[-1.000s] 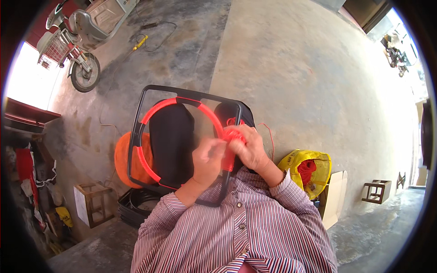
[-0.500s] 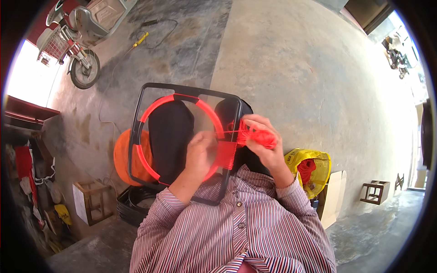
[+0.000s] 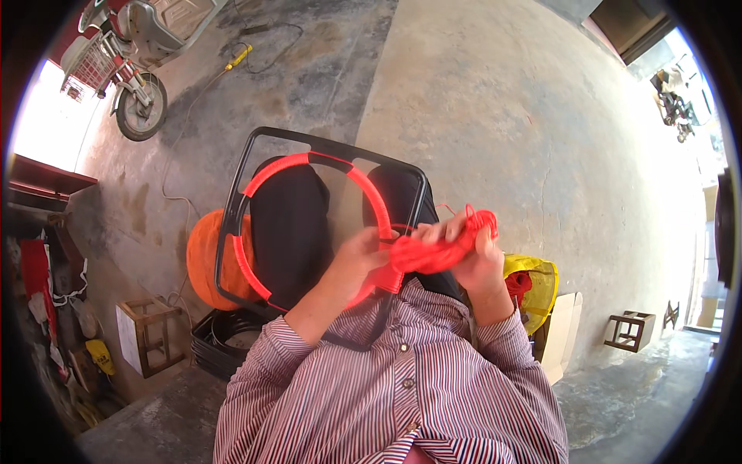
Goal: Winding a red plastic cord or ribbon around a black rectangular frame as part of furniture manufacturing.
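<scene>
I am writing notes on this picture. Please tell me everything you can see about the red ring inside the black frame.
The red ring is a round hoop closely wrapped in bright red cord. It sits inside a black rounded-square frame held over the person's lap. The upper arc is fully wrapped. The left hand grips its lower right part; the right hand holds a red cord bundle beside it.

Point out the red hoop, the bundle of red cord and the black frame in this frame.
red hoop (image 3: 282,164): head view, on its upper left arc.
bundle of red cord (image 3: 433,251): head view, on the middle of the bundle, between the two hands.
black frame (image 3: 309,139): head view, on its top bar.
</scene>
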The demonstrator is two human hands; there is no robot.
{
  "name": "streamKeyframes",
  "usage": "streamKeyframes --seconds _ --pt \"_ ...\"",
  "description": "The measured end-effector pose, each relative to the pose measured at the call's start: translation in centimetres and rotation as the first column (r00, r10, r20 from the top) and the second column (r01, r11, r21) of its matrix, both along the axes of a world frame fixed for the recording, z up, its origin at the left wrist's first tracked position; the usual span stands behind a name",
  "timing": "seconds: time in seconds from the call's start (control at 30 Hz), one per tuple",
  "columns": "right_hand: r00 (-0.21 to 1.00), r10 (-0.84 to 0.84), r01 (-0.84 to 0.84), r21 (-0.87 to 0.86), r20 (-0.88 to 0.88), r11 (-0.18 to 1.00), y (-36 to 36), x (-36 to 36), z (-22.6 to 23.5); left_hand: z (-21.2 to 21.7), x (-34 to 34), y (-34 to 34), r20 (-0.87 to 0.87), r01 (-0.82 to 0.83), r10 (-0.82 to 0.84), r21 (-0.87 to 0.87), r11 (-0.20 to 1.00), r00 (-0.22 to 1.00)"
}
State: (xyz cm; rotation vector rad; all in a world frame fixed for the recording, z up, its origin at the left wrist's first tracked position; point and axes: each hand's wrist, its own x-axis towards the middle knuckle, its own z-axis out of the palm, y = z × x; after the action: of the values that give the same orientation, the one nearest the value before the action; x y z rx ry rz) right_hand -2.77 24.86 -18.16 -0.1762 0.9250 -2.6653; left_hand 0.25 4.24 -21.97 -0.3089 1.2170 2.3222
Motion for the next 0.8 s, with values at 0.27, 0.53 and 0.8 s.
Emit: streamKeyframes --seconds 0.27,0.53,0.8 --pt "0.947 -0.093 0.015 -0.247 -0.306 0.969 5.8 -1.3 3.0 -0.4 0.0 -0.7 0.065 -0.014 0.013 0.019 1.000 0.998" --pt "0.981 0.085 -0.186 0.727 0.174 0.660 -0.6 1.6 -2.7 -0.3 0.3 -0.4 0.044 -0.045 0.046 -0.034 0.998 0.998" --pt "0.996 0.028 -0.071 0.542 0.086 0.837 -0.1 2.1 -0.1 -0.4 -0.2 -0.3 0.076 -0.026 0.033 -0.092 0.995 0.997"
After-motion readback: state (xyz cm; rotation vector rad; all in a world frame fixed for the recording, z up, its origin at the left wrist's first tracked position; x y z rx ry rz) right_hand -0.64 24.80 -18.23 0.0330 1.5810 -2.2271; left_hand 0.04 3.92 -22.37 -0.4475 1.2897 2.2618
